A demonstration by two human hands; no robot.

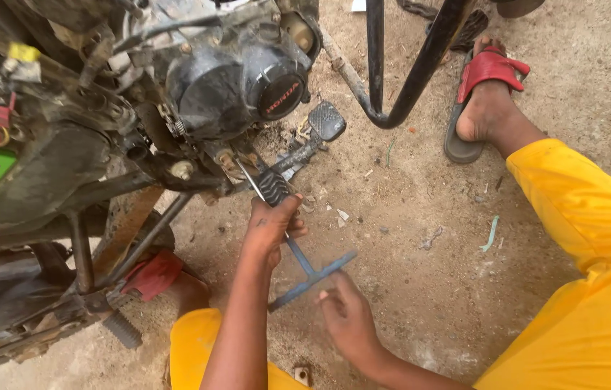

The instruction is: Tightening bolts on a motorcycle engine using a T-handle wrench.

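Note:
A blue T-handle wrench (311,273) runs from its crossbar up to the underside of a dirty motorcycle engine (237,79). My left hand (271,227) is closed around the wrench's shaft, just below the ribbed footpeg (274,185). My right hand (345,314) touches the crossbar of the wrench with its fingers curled near the bar's middle. The wrench's tip is hidden among the engine parts near a bolt (227,160).
A gear lever with a rubber pad (326,120) sticks out beside the engine. A black tubular stand (399,79) rises at the top centre. My foot in a red sandal (484,94) rests on the sandy ground, and my yellow trouser legs (594,238) frame the area.

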